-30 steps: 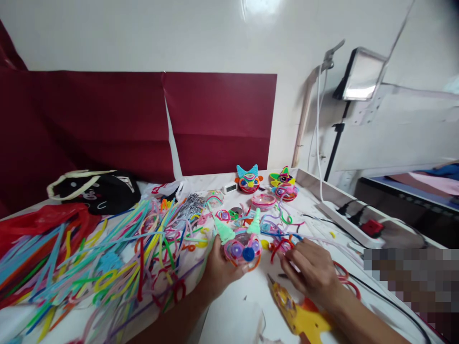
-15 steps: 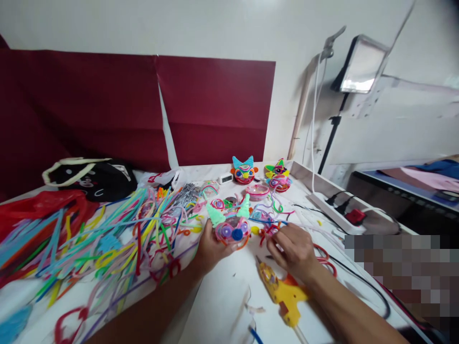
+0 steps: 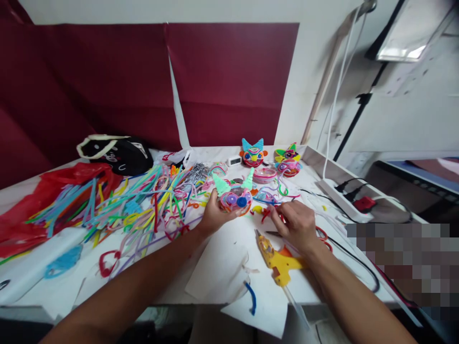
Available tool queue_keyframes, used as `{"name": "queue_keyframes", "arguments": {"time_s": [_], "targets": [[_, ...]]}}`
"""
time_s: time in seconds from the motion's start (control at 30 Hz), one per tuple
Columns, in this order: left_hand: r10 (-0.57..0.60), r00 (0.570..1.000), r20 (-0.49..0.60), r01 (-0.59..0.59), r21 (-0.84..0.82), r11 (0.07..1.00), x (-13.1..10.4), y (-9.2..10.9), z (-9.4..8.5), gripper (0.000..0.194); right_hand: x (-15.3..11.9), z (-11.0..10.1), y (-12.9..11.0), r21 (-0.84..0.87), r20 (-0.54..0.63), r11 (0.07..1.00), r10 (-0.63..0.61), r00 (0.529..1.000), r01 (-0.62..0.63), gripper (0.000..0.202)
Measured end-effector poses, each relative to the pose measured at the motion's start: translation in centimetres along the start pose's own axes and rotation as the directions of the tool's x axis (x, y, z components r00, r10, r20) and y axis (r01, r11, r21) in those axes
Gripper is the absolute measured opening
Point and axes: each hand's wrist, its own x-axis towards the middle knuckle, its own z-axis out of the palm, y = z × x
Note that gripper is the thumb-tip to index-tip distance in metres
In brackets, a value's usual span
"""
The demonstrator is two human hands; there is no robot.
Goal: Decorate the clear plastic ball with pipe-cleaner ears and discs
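Along the left edge of the table (image 3: 211,154), a red plastic bag (image 3: 84,172) with pipe cleaners (image 3: 134,196) spilling out of it and fanning toward the middle, many colours, heavily tangled. Nearer the front left corner, a fuzzy blue piece (image 3: 64,262), lying flat; right of it, a bent red loop (image 3: 102,265). Black bag (image 3: 132,155) with cream handles toward the back edge. Silver bundle (image 3: 199,174) at the right end of the tangle.

Left hand (image 3: 215,215) over mid-table, fingers closed round the left side and underside of an animal head (image 3: 233,199): mint-green ears upright, purple eyes, blue nose, facing the wearer. Behind it, near the back edge, a small white display (image 3: 234,161). Short curved blue stem (image 3: 254,301) on paper that overhangs the front edge. Blue-eared head (image 3: 253,155) at the back edge; before it, a round pink piece (image 3: 265,175). Yellow glue gun (image 3: 278,260) toward the front edge, nozzle pointing away. Second finished-looking head (image 3: 289,167), pink below yellow-green, near the back right corner.

Right hand (image 3: 296,222) right of centre: fingers bent, tips drawn nearly together by red pieces (image 3: 266,215); cannot tell whether any is gripped. Red scissor handles (image 3: 325,235) just beside the wrist. White power strip (image 3: 346,200) along the right edge.
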Motion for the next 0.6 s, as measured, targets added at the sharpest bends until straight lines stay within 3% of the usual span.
{"name": "queue_keyframes", "arguments": {"time_s": [0.23,0.6], "targets": [[-0.115,0.993,0.000,0.115,-0.076,0.990,-1.3,-0.7,0.1,0.074,0.2,0.1,-0.4,0.056,-0.011,0.998,0.020,1.000,-0.019,0.030],[-0.109,0.994,0.008,0.109,-0.062,0.992,-1.8,-0.6,-0.2,0.069,0.3,-0.2,-0.5,0.091,-0.026,0.995,0.040,0.999,-0.038,0.030]]}}
